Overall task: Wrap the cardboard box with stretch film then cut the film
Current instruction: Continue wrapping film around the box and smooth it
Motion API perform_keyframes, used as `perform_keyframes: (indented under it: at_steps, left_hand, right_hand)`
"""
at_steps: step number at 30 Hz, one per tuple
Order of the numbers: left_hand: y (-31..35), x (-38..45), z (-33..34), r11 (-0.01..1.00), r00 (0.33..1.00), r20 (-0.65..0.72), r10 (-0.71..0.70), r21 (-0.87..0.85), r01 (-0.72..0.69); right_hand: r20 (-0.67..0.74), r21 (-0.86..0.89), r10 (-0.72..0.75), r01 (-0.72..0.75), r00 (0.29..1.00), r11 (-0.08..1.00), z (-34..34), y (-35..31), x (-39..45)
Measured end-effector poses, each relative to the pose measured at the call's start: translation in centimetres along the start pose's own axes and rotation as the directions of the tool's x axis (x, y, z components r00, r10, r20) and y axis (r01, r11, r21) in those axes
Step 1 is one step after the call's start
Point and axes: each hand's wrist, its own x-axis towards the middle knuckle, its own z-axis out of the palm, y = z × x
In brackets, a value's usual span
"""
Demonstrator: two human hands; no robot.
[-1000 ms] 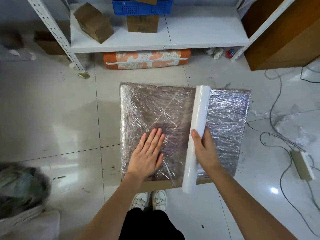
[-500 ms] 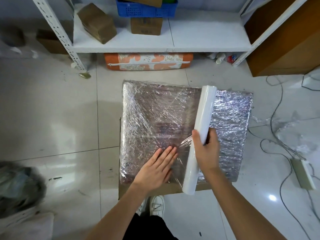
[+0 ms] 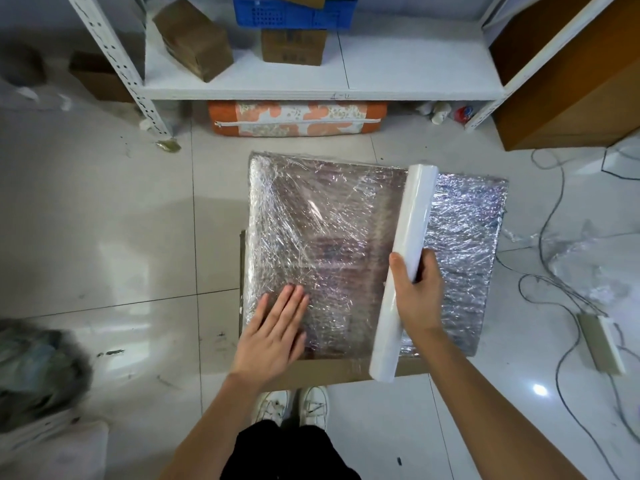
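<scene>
At the bottom centre, the person is wearing black trousers (image 3: pixel 287 455) and white lace-up sneakers (image 3: pixel 292 407); both forearms are showing bare, sleeveless.

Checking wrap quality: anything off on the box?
Yes. The near edge of the box is bare brown cardboard; the film stops short there. The film is also wrinkled, and scraps of film lie on the floor at right.
</scene>
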Motion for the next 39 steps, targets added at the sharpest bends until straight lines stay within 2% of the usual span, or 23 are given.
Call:
perform_keyframes:
  at_steps: [2,5,11,15,19,22,27,31,36,39]
  left_hand:
    - [1.1,0.5,-0.7,0.999,0.999,-0.028,-0.016,-0.034,0.015]
    - [2.8,2.4,-1.2,0.996,0.998,-0.051,0.041,-0.076,-0.045]
    - [3.8,5.0,0.8,0.997,0.993,0.107,0.057,-0.058,-0.051]
    - [4.0,4.1,0.8,0.994,0.993,0.086,0.075,-0.088,-0.067]
    - [4.3,3.3,0.9,0.992,0.994,0.081,0.079,-0.103,-0.071]
    - [4.3,3.2,0.9,0.991,0.993,0.09,0.076,-0.114,-0.065]
    - [4.2,4.0,0.9,0.991,0.993,0.106,0.058,-0.127,-0.045]
    - [4.0,4.1,1.0,0.992,0.99,0.125,0.061,-0.12,-0.046]
    - [4.3,3.5,1.0,0.995,0.988,0.14,0.061,-0.082,-0.05]
    - [4.4,3.4,0.7,0.997,0.988,0.147,0.043,-0.074,-0.032]
  right_hand:
    - [0.022,-0.018,-0.001,0.001,1.0,1.0,-0.1,-0.1,0.2]
    - [0.059,-0.014,0.012,-0.011,0.998,1.0,-0.1,-0.4,0.2]
    - [0.105,0.026,0.073,-0.076,0.992,0.997,-0.7,-0.1,0.2]
    - [0.15,0.015,0.107,-0.11,0.983,0.994,-1.4,-0.4,0.3]
    - [0.179,-0.075,0.178,-0.167,0.968,0.983,-2.4,-0.1,-0.3]
    - [0.26,-0.011,0.219,-0.223,0.941,0.975,-3.4,0.0,-0.6]
    - [0.333,0.037,0.152,-0.174,0.93,0.984,-4.2,-0.6,-0.3]
    - [0.293,0.029,0.184,-0.201,0.938,0.979,-4.6,-0.2,0.7]
    - [0.195,-0.191,0.233,-0.196,0.953,0.962,-5.5,1.2,1.9]
    - [0.185,-0.256,0.223,-0.172,0.957,0.951,-5.9,1.5,2.0]
